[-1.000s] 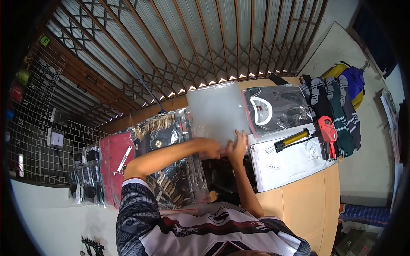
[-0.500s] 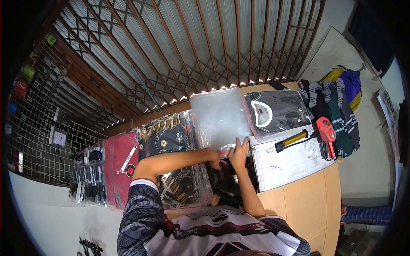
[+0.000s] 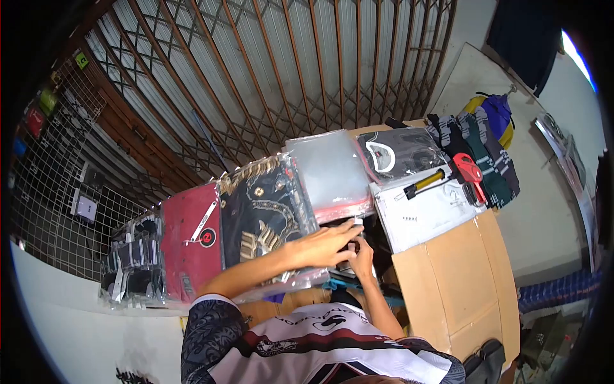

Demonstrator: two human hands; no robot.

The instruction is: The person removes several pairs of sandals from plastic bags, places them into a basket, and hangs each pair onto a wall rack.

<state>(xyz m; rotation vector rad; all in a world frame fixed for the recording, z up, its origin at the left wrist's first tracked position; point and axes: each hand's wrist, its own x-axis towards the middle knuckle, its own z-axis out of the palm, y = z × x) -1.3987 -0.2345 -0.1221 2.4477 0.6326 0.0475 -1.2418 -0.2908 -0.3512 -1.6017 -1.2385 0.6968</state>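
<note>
My left hand point(image 3: 327, 247) reaches across from the left, its fingers bent toward my right hand. A small white piece point(image 3: 358, 222) shows at its fingertips; its kind is not clear. Close against it, my right hand point(image 3: 363, 261) has its fingers curled inward, and whatever they hold is hidden. Both hands are over a dark gap between the packed goods and the cardboard. Just beyond them lies a stack of clear plastic bags point(image 3: 329, 173) with a red edge strip. To the left is a black-and-gold patterned garment point(image 3: 259, 211) in clear plastic.
A red packed garment point(image 3: 188, 237) and packed socks point(image 3: 137, 256) lie at left. On the right are a grey packed shirt point(image 3: 409, 152), a white package point(image 3: 416, 221), a yellow-and-black hand pump point(image 3: 425, 184), a red tool point(image 3: 467, 168), more socks point(image 3: 489, 169) and cardboard point(image 3: 454, 275).
Both hands have left the near edge of the clear bags and come closer to my body, together over the dark gap. The bag stack now lies flat. The camera view has shifted.
</note>
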